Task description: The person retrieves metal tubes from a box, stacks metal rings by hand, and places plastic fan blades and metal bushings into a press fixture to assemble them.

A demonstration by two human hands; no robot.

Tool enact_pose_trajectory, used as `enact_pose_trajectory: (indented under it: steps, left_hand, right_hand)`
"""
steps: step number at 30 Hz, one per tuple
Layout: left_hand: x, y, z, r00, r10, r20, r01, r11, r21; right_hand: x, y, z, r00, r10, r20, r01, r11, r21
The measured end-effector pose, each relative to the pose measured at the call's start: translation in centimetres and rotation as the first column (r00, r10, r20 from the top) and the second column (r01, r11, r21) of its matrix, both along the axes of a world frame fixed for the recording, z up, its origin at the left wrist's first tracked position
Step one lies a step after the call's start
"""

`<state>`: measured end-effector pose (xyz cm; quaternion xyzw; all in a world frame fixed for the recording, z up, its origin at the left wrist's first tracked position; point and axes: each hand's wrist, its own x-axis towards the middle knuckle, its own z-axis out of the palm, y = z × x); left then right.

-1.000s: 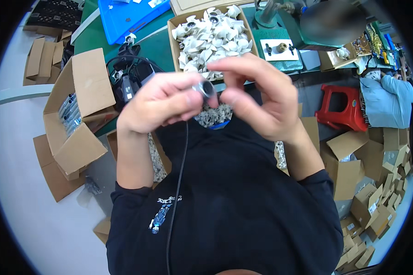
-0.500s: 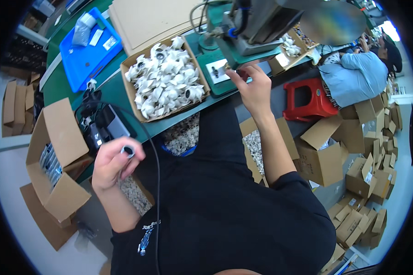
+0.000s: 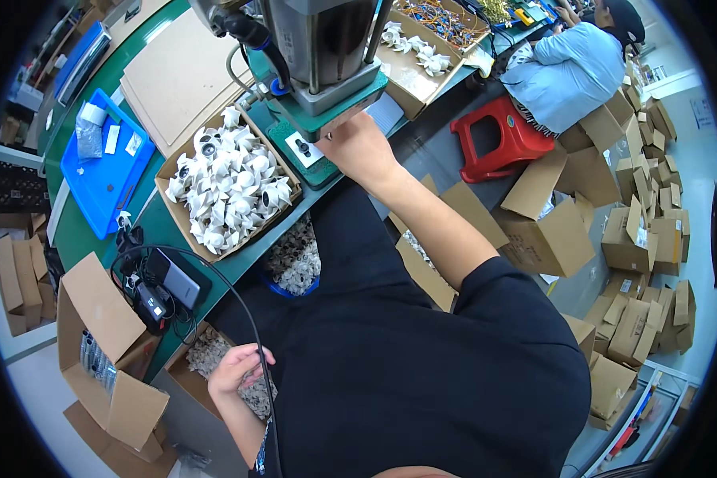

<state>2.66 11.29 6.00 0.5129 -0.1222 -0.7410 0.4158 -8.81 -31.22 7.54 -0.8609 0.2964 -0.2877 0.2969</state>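
My right hand [image 3: 362, 151] reaches under the head of a green and grey press [image 3: 327, 95], its fingers bent together beside a small white plate with a dark fitting [image 3: 304, 150]. What those fingertips hold, if anything, is hidden. My left hand [image 3: 240, 369] is low on the left, fingers loosely apart with no part visible in them. Below it is a cardboard box of small pale parts [image 3: 207, 352]. A black cable [image 3: 256, 334] crosses in front of its fingertips. Left of the press stands a shallow carton heaped with white finned impellers [image 3: 227, 187].
A blue tray [image 3: 107, 187] with a bag lies on the green bench. Black adapters and a device [image 3: 175, 279] sit at its edge. An open carton of metal tubes [image 3: 95, 358] stands left. To the right are a red stool [image 3: 502, 139], a seated person [image 3: 570, 76] and stacked cartons.
The view has shifted right. My left hand has dropped toward the box of pale parts, and the short cylinder it held no longer shows. My right hand stays at the press, fingertips now more hidden.
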Motion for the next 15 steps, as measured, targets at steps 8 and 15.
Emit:
enact_pose_trajectory:
  steps: [8,15]
  left_hand:
    - [0.2,1.0,-6.6,0.9,0.042,0.435,-0.207,0.917,0.34]
    - [2.1,1.5,-8.3,0.899,0.343,0.273,-0.402,0.893,0.203]
  right_hand:
    - [-4.6,-12.9,3.5,0.942,-0.282,-0.179,0.285,0.958,-0.011]
    - [-1.7,-22.7,-0.4,0.53,-0.528,-0.664,0.338,0.849,-0.405]
